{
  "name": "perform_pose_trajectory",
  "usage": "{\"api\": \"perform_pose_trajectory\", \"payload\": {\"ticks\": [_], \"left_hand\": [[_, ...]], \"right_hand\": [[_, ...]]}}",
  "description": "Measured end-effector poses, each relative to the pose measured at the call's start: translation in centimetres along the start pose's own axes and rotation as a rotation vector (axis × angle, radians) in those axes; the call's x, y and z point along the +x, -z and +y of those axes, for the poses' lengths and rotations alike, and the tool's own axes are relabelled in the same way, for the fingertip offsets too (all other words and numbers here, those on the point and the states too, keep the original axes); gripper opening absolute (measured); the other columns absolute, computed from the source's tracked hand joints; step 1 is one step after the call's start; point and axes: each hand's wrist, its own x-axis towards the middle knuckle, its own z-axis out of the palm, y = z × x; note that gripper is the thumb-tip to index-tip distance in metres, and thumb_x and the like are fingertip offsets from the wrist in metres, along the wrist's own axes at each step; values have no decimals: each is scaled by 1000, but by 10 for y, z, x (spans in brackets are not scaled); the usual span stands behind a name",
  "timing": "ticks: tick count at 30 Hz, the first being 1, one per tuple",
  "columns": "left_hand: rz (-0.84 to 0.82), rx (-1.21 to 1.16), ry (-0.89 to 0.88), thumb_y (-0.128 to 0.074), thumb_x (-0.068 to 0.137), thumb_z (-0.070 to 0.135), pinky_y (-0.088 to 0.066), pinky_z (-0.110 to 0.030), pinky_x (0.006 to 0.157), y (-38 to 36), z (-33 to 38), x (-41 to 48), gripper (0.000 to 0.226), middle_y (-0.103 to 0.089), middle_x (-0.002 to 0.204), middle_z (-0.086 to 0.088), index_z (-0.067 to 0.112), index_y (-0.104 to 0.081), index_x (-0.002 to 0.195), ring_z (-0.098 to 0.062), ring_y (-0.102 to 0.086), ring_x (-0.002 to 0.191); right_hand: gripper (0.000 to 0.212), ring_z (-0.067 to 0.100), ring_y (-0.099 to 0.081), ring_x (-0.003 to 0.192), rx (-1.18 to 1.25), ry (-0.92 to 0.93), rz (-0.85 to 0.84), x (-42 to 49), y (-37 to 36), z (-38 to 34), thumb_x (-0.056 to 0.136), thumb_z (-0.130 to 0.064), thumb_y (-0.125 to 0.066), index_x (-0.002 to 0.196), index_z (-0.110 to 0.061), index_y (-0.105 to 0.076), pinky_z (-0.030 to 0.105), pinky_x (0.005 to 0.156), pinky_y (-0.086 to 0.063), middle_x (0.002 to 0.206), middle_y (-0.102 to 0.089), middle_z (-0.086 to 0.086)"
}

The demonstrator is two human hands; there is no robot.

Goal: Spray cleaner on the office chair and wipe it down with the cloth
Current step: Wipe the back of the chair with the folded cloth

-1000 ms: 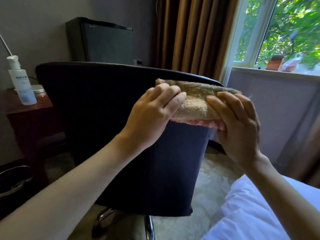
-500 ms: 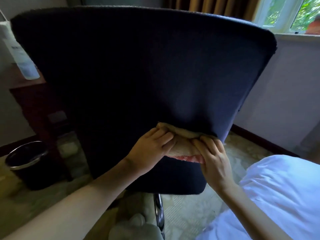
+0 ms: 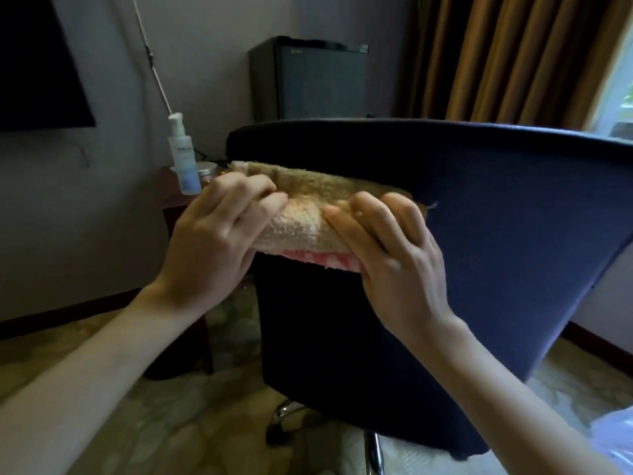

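The office chair shows me its dark blue fabric back, which fills the middle and right of the view. A folded beige cloth with a pink edge lies flat against the upper left of that back. My left hand presses on the cloth's left part with spread fingers. My right hand presses on its right part, fingers laid over the cloth. A white spray bottle stands upright on a dark wooden side table behind the chair's left edge, apart from both hands.
A black mini fridge stands against the far wall. Brown curtains hang at the right beside a window. A dark screen is on the left wall. The chair's chrome base stands on patterned carpet.
Both hands have carried the cloth from low on the chair back up to its upper left. The camera has tilted up, and the fridge and bottle have come back into sight.
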Motion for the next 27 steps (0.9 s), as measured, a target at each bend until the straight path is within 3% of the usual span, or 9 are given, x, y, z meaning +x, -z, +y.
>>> {"api": "perform_pose_trajectory", "payload": {"ticks": [4,7,10,14,18,22,27], "left_hand": [[-5,42,109,-58,84,-1,-47,-46,90,13,-54,33,33,-57,121,-10,6,-60,116,-31,-46,113],[-36,-16,189,-57,80,1,-45,-42,87,5,-72,59,37,-57,122,-8,8,-59,116,-31,-49,110],[-103,-143,239,-42,81,15,-43,-39,93,-11,-66,74,41,-62,119,-9,9,-61,117,-33,-55,107],[-98,-200,326,-34,76,29,-49,-42,86,-16,-51,74,50,-65,112,-4,13,-62,113,-28,-55,105],[-134,-220,283,-39,78,37,-48,-43,87,-8,-43,72,49,-62,117,-4,12,-60,115,-27,-53,108],[-132,-191,243,-58,77,26,-47,-45,88,-3,-25,73,44,-59,121,-6,11,-58,119,-28,-50,110],[-110,-169,189,-72,69,15,-45,-42,88,5,8,76,52,-59,123,-7,12,-60,120,-29,-50,109]], "right_hand": [[26,25,-46,103,-37,60,17,74,-18,-17,91,-17,-56,115,-18,-67,33,77,-44,118,-63,4],[28,26,-47,102,-59,20,-106,112,-25,-11,82,-15,-58,109,-19,-65,36,79,-44,116,-62,1],[36,31,-51,96,-72,-44,-226,118,-28,1,75,-6,-55,108,-17,-64,44,76,-49,106,-62,2],[35,29,-52,98,-68,-23,-226,111,-23,8,82,-18,-40,109,-17,-63,40,76,-49,108,-62,1],[30,29,-52,102,-46,-28,-182,102,-15,15,86,-16,-44,109,-17,-64,40,79,-49,114,-62,0],[35,29,-52,106,-34,-11,-183,95,3,28,84,-12,-42,112,-17,-64,40,82,-50,120,-61,-1],[43,29,-52,113,-32,-28,-182,78,33,49,75,1,-59,114,-16,-64,42,87,-49,123,-61,-1]]}}
